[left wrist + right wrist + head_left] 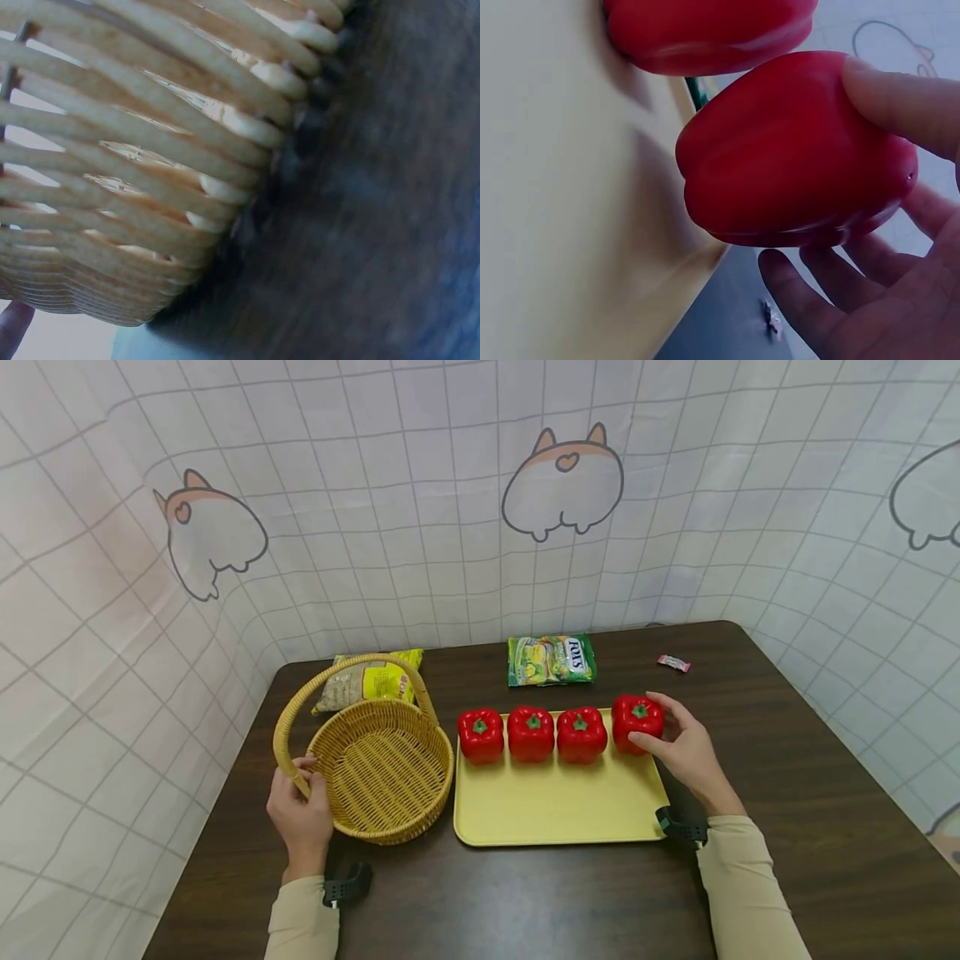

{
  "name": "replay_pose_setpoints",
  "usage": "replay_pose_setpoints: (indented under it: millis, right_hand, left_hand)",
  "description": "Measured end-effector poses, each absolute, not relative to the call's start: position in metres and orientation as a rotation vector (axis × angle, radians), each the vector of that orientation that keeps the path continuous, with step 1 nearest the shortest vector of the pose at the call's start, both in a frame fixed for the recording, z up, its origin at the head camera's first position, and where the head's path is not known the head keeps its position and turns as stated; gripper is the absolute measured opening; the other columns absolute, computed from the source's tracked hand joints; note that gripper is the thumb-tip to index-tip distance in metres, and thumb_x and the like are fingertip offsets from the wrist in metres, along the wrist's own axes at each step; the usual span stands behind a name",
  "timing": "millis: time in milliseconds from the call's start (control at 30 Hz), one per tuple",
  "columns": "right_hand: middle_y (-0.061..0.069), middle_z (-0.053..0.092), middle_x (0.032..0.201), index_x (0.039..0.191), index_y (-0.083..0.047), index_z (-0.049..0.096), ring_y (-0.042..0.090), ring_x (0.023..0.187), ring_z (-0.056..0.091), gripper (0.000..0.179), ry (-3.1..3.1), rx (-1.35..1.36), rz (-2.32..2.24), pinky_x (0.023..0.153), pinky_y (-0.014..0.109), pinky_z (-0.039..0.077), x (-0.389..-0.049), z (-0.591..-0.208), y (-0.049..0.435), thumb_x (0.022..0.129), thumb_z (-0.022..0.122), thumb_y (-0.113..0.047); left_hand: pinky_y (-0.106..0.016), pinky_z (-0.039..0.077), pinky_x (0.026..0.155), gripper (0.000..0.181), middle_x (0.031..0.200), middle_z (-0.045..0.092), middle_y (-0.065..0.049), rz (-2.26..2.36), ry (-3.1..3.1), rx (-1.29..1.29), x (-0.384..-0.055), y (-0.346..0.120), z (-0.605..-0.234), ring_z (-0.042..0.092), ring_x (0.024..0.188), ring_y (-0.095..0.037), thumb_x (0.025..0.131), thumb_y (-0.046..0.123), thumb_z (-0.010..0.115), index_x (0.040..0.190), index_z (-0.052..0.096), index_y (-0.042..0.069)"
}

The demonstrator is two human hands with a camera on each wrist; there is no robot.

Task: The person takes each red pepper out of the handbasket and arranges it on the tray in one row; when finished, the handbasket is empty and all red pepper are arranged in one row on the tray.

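My left hand [302,806] grips the left rim of a round woven basket [438,810] beside the foot of its tall handle. The inside of the basket holds nothing. In the left wrist view the basket's woven side [150,157] fills the upper left, with one fingertip at the lower corner. At the tray's far right end, my right hand [686,756] holds a glossy red bell pepper [787,150] between thumb and fingers. A shadow falls on the yellow tray [555,810] beneath it. Three more red bell peppers [531,735] stand in a row along the tray's back edge.
Behind the tray lies a green snack packet [551,660]. A yellow and clear bag [367,683] sits behind the basket, partly hidden by the handle. A small pink wrapped candy [673,663] is at the back right. A white gridded cloth [450,527] surrounds the dark table [525,910].
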State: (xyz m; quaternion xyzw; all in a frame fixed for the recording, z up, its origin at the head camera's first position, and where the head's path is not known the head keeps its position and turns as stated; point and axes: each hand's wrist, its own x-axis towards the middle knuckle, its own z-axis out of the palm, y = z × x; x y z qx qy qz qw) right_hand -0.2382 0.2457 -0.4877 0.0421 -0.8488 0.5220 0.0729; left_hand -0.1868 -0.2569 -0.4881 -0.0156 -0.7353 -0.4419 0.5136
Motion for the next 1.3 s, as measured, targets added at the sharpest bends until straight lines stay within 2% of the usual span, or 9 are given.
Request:
replay_pose_setpoints:
  millis: [100,200,367,433,567,833,1033,1200,1300]
  right_hand:
    - [0.027,0.045,0.139,0.149,-0.006,0.035,0.043,0.117,0.049,0.072,-2.602,0.141,1.547,0.079,0.019,0.047,-0.231,-0.475,0.241,0.088,0.072,-0.015]
    - [0.03,0.044,0.137,0.147,-0.001,0.035,0.046,0.116,0.048,0.07,-2.639,0.182,1.529,0.084,0.033,0.051,-0.225,-0.463,0.236,0.089,0.07,-0.014]
    - [0.025,0.043,0.142,0.15,-0.01,0.034,0.045,0.119,0.048,0.074,-2.637,0.217,1.529,0.091,0.052,0.049,-0.238,-0.486,0.247,0.088,0.073,-0.022]
    - [0.021,0.043,0.144,0.151,-0.015,0.034,0.042,0.121,0.048,0.076,-2.634,0.211,1.538,0.092,0.053,0.048,-0.243,-0.496,0.252,0.087,0.074,-0.024]
    - [0.02,0.043,0.144,0.151,-0.015,0.033,0.04,0.121,0.048,0.078,-2.638,0.219,1.535,0.091,0.049,0.049,-0.243,-0.496,0.25,0.086,0.075,-0.022]
    - [0.022,0.038,0.147,0.154,-0.015,0.027,0.044,0.126,0.045,0.084,-2.632,0.248,1.566,0.094,0.055,0.046,-0.244,-0.497,0.25,0.085,0.075,-0.016]
    - [0.021,0.037,0.149,0.154,-0.014,0.025,0.045,0.127,0.045,0.086,-2.641,0.248,1.604,0.094,0.053,0.047,-0.244,-0.497,0.247,0.084,0.076,-0.015]
    - [0.021,0.035,0.15,0.154,-0.014,0.021,0.044,0.128,0.044,0.089,-2.634,0.26,1.632,0.097,0.054,0.044,-0.243,-0.495,0.248,0.085,0.076,-0.021]
    - [0.021,0.036,0.149,0.154,-0.013,0.022,0.043,0.129,0.044,0.083,-2.602,0.25,1.619,0.098,0.054,0.043,-0.24,-0.494,0.252,0.089,0.071,-0.026]
  left_hand:
    - [-0.013,0.037,0.078,0.019,0.09,0.061,-0.034,-1.066,-1.763,-0.04,-0.187,-0.257,-0.489,0.058,0.086,-0.047,0.077,-0.023,0.053,0.066,0.049,-0.007]
    - [-0.013,0.038,0.078,0.019,0.09,0.061,-0.034,-1.064,-1.763,-0.042,-0.187,-0.258,-0.489,0.058,0.086,-0.047,0.077,-0.023,0.053,0.067,0.049,-0.008]
    - [-0.013,0.037,0.077,0.019,0.09,0.061,-0.034,-1.051,-1.764,-0.038,-0.187,-0.257,-0.488,0.058,0.085,-0.047,0.077,-0.023,0.053,0.067,0.049,-0.008]
    - [-0.013,0.037,0.077,0.019,0.09,0.061,-0.034,-1.049,-1.763,-0.034,-0.187,-0.256,-0.488,0.058,0.085,-0.047,0.077,-0.023,0.053,0.067,0.049,-0.007]
    - [-0.013,0.037,0.078,0.018,0.09,0.061,-0.034,-1.05,-1.765,-0.032,-0.187,-0.256,-0.488,0.058,0.085,-0.047,0.077,-0.022,0.053,0.068,0.049,-0.008]
    - [-0.014,0.037,0.077,0.017,0.09,0.061,-0.034,-1.066,-1.767,-0.042,-0.187,-0.258,-0.489,0.058,0.086,-0.046,0.078,-0.021,0.053,0.068,0.049,-0.008]
    - [-0.014,0.038,0.078,0.017,0.09,0.061,-0.034,-1.067,-1.762,-0.045,-0.188,-0.258,-0.489,0.058,0.086,-0.047,0.078,-0.021,0.052,0.067,0.049,-0.008]
    - [-0.014,0.039,0.08,0.017,0.09,0.061,-0.034,-1.067,-1.749,-0.046,-0.19,-0.259,-0.492,0.058,0.086,-0.047,0.077,-0.022,0.053,0.067,0.049,-0.009]
    - [-0.014,0.039,0.08,0.019,0.09,0.062,-0.033,-1.053,-1.749,-0.045,-0.194,-0.264,-0.5,0.059,0.086,-0.045,0.077,-0.021,0.054,0.066,0.049,-0.007]
